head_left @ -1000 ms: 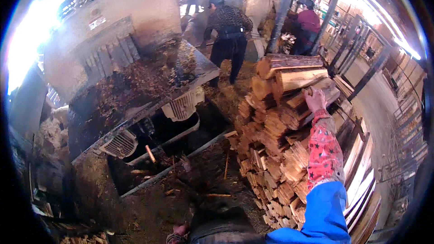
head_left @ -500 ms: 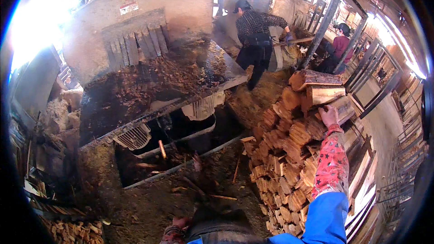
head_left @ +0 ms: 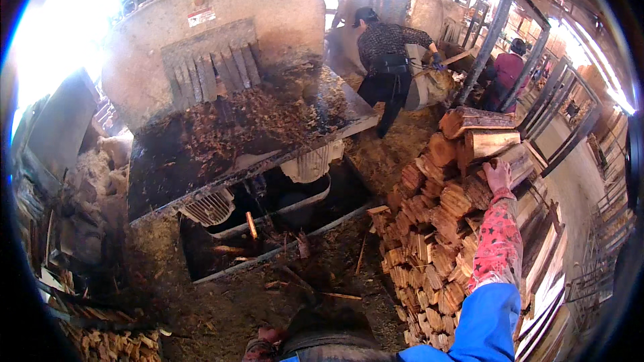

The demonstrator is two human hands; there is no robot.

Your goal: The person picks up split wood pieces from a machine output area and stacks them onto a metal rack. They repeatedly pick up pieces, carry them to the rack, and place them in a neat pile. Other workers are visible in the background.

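My right hand (head_left: 498, 175), in a red star-patterned sleeve, is closed over the end of a wood block (head_left: 515, 161) near the top of a stack. Just beyond it lie a pale, squared wood block (head_left: 492, 143) and a reddish-brown log piece (head_left: 475, 121). Below, the stack of split wood (head_left: 439, 234) shows its rough cut ends. My left hand (head_left: 270, 334) hangs low beside my body at the bottom edge, nearest to the littered ground. Its fingers are mostly hidden, so I cannot tell whether it holds anything.
A large machine with a debris-covered metal table (head_left: 268, 121) stands ahead, above an open pit (head_left: 268, 228). Beyond, a person in dark clothes (head_left: 386, 60) handles a board; another in dark red (head_left: 508, 70) is behind a metal frame (head_left: 486, 40). Wood pieces (head_left: 114, 343) lie at lower left.
The view has shifted slightly, so the scene sits farther right and lower. My right hand stays on the wood block. The person in dark clothes leans farther over, and their board has moved.
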